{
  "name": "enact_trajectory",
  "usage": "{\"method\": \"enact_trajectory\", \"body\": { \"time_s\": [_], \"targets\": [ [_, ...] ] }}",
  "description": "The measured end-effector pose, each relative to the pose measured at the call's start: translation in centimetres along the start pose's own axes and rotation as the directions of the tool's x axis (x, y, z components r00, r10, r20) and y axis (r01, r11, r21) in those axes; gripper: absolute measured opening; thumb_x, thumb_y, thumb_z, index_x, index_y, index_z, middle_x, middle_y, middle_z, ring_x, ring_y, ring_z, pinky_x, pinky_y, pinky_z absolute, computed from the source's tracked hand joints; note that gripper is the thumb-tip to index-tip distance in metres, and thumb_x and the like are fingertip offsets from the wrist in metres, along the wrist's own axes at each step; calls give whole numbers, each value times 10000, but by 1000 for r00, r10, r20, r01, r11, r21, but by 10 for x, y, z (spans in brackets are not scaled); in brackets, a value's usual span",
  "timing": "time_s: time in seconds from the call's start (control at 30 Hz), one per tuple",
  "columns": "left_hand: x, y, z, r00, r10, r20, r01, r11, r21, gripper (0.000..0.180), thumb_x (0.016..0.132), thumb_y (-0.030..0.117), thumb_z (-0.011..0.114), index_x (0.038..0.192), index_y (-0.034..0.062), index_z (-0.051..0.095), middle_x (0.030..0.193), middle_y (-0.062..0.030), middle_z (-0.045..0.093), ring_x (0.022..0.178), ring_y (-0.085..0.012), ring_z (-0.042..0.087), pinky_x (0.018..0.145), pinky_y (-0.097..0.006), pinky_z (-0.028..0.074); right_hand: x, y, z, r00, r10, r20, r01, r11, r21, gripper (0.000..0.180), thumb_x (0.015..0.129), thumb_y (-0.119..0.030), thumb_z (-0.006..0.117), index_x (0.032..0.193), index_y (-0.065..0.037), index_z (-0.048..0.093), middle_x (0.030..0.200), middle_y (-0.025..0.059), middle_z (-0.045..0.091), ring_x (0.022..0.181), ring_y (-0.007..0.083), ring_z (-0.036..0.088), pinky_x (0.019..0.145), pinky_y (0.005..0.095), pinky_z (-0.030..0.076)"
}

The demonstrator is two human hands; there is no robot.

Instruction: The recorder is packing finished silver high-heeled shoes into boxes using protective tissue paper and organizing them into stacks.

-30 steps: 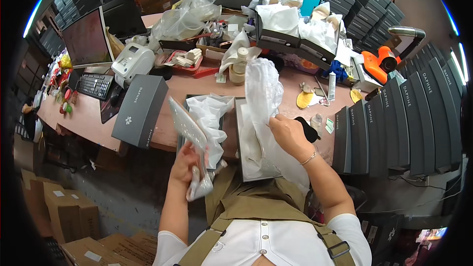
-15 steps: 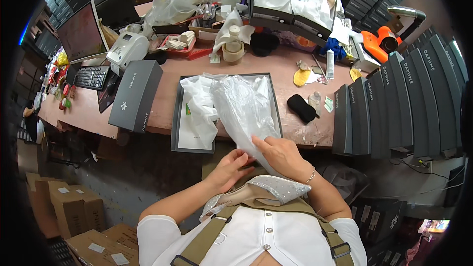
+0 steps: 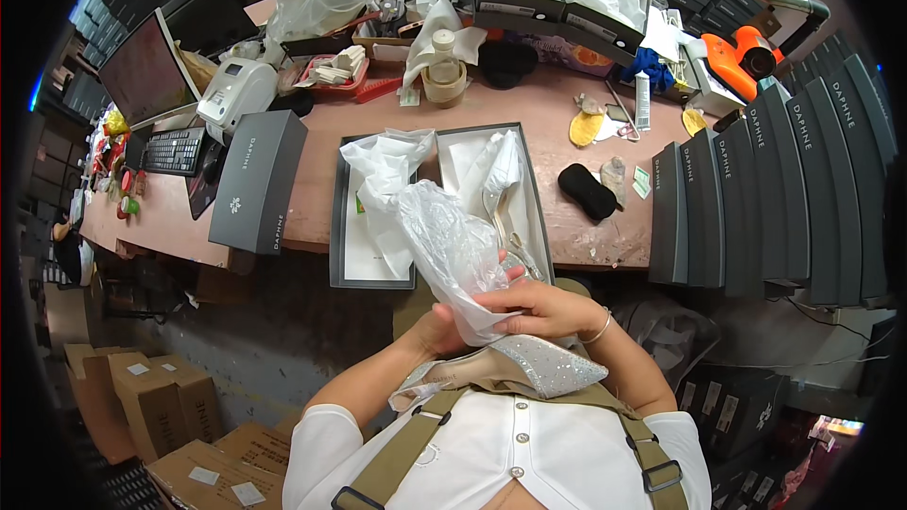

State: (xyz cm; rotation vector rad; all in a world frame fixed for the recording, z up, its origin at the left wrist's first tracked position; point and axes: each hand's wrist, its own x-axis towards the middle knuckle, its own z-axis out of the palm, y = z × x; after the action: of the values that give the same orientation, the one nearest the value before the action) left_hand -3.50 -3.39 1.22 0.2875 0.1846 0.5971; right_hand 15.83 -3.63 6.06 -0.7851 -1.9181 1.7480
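A thin translucent plastic bag [image 3: 444,236] hangs crumpled between my hands, its near end at my waist. My left hand [image 3: 437,329] grips that end from the left, with some fingers hidden behind the film. From the right, my right hand [image 3: 537,310] pinches the same end. Just below them a glittery silver pointed-toe shoe [image 3: 548,365] rests on its side against my apron. Beyond the bag, an open grey shoebox [image 3: 334,227] lies at the table's edge. White tissue paper [image 3: 383,170] covers part of it, and another silver shoe [image 3: 501,203] lies in its right half.
A closed grey shoebox [image 3: 255,179] stands left of the open one. On the right a row of upright grey shoeboxes [image 3: 737,208] lines the table. A black pouch [image 3: 586,192], a tape roll [image 3: 444,85] and an orange tape dispenser [image 3: 727,66] are farther back. Cardboard cartons [image 3: 161,397] sit lower left.
The plastic bag has come down and left toward my waist, bunching up at my hands. The shoe in the box's right half now shows. The shoe against my apron stays there.
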Motion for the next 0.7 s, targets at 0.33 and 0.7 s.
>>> {"method": "enact_trajectory", "body": {
  "time_s": [0.33,0.7],
  "targets": [
    [-19,-2,-22,793,431,-431,-294,890,349,581,777,95,750,1269,44,447,1154,-76,587,1064,-197,575,977,-350,442,-3,-11,-7,896,84,-435,-178,968,-180,270,792,20,615,1061,5,631,875,105,643,795,154,631,700,271,487],
    [-25,0,-14,933,53,-355,143,853,502,578,886,216,653,1352,-16,401,1330,-103,482,1223,-214,458,1042,-351,347,-25,-19,-16,920,-48,-389,-97,934,-345,324,802,-42,656,1123,-56,614,933,129,638,808,278,644,720,323,507]
  ]
}}
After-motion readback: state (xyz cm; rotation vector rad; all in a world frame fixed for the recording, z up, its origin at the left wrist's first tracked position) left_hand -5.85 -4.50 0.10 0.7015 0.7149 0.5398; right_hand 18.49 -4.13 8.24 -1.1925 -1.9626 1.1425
